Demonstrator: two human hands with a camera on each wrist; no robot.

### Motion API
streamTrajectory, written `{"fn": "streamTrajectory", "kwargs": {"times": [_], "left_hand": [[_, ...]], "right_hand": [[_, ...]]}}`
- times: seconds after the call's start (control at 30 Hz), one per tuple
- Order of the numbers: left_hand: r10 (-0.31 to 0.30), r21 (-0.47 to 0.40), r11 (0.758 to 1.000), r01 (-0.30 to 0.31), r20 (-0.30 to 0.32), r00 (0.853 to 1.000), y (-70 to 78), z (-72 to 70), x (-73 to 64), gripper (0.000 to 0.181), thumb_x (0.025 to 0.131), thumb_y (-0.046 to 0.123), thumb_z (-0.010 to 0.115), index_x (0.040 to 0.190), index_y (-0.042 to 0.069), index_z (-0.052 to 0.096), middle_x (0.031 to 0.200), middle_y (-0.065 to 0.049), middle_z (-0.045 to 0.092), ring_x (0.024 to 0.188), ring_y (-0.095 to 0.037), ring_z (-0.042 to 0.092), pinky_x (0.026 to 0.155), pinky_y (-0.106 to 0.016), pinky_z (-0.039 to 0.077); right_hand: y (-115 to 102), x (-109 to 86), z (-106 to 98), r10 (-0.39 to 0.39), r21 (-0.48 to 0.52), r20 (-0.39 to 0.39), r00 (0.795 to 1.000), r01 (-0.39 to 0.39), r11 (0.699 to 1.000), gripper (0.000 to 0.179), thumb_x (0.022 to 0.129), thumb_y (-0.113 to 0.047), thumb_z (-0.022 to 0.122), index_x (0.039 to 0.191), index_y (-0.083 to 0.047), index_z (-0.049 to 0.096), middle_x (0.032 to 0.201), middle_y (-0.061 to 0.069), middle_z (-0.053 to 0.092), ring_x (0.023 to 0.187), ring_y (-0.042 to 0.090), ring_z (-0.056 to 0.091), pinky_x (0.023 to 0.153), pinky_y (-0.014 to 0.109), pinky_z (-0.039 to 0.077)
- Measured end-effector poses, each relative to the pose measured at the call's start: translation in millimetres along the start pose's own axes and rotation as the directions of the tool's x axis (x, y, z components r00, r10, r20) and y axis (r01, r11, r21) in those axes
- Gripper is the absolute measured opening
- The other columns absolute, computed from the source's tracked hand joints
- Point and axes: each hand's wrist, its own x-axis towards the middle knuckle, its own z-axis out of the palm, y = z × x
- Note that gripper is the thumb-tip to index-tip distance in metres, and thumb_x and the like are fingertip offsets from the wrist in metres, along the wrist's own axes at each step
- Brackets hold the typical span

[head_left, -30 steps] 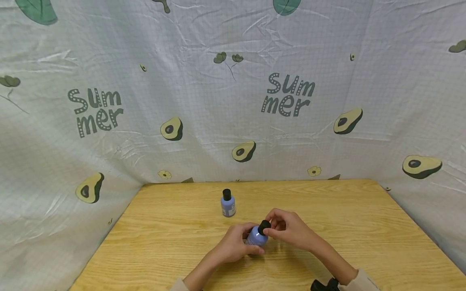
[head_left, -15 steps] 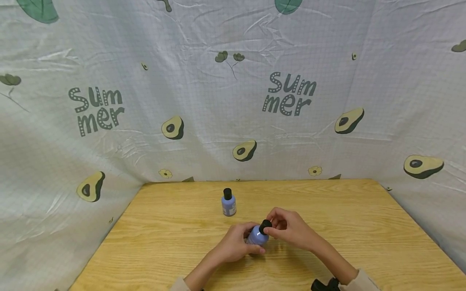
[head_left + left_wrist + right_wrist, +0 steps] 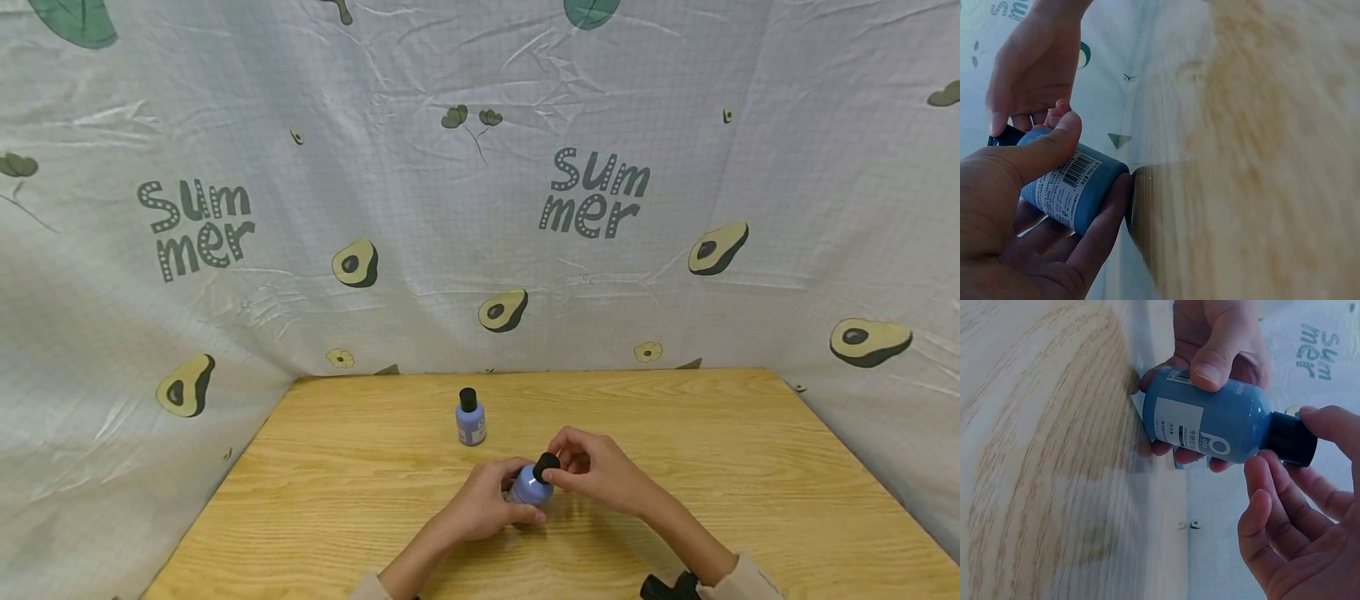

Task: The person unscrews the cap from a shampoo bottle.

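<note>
A small blue-violet bottle (image 3: 529,489) with a black cap (image 3: 1291,439) leans to the right in the head view. My left hand (image 3: 482,504) grips its body, thumb on the near side and fingers round the far side. A white label with a barcode (image 3: 1076,172) shows between thumb and fingers in the left wrist view. My right hand (image 3: 596,473) pinches the cap between thumb and fingers. The cap sits on the bottle's neck. Farther back, a second bottle (image 3: 471,425) of the same kind stands upright on the table, its black cap on.
The wooden table (image 3: 360,467) reaches back to a pale curtain (image 3: 420,192) printed with avocados and lettering. A black strap-like device (image 3: 670,587) sits by the right sleeve (image 3: 738,581) at the front edge of the head view.
Hardly anything differs. Both hands keep the same hold on the bottle and its cap, and the head view shifts only very slightly.
</note>
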Motion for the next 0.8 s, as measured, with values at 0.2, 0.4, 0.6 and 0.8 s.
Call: {"fn": "streamTrajectory", "kwargs": {"times": [0.2,0.4,0.6,0.8], "left_hand": [[-0.002,0.005,1.000,0.002,0.003,1.000,1.3,-0.1,-0.3,0.053,0.085,0.021,0.087,0.134,0.016,0.068,0.125,-0.002,0.072,0.109,-0.010,0.070,0.091,-0.025,0.056],[-0.007,0.001,1.000,0.007,0.003,1.000,2.1,-0.1,-0.6,0.052,0.085,0.021,0.087,0.133,0.015,0.068,0.124,-0.003,0.072,0.107,-0.010,0.070,0.089,-0.024,0.056],[-0.011,0.016,1.000,0.011,-0.004,1.000,3.2,0.1,0.8,0.054,0.085,0.021,0.088,0.134,0.013,0.067,0.124,-0.003,0.073,0.108,-0.011,0.071,0.089,-0.025,0.056],[-0.018,0.023,1.000,0.018,-0.003,1.000,2.2,0.2,-0.2,0.053,0.085,0.022,0.088,0.134,0.014,0.067,0.125,-0.003,0.072,0.108,-0.011,0.070,0.089,-0.025,0.056]], "right_hand": [[-1.4,-0.9,-0.6,-0.015,-0.017,0.008,1.000,0.015,1.000,0.025,0.098,-0.023,0.073,0.117,-0.009,0.064,0.084,0.003,0.067,0.066,0.009,0.063,0.065,0.026,0.056],[1.4,-0.2,0.5,0.006,-0.018,-0.004,1.000,-0.006,1.000,0.022,0.098,-0.025,0.073,0.111,-0.010,0.065,0.085,0.004,0.067,0.067,0.006,0.063,0.064,0.025,0.055],[-0.4,-0.5,-1.5,0.000,-0.007,0.031,1.000,0.000,1.000,0.022,0.100,-0.022,0.070,0.116,-0.009,0.064,0.086,0.007,0.067,0.067,0.007,0.063,0.063,0.026,0.055],[-1.3,-0.5,-0.5,-0.011,0.008,0.047,0.999,0.011,1.000,0.032,0.100,-0.022,0.071,0.124,-0.003,0.062,0.085,0.007,0.067,0.066,0.008,0.063,0.062,0.026,0.055]]}}
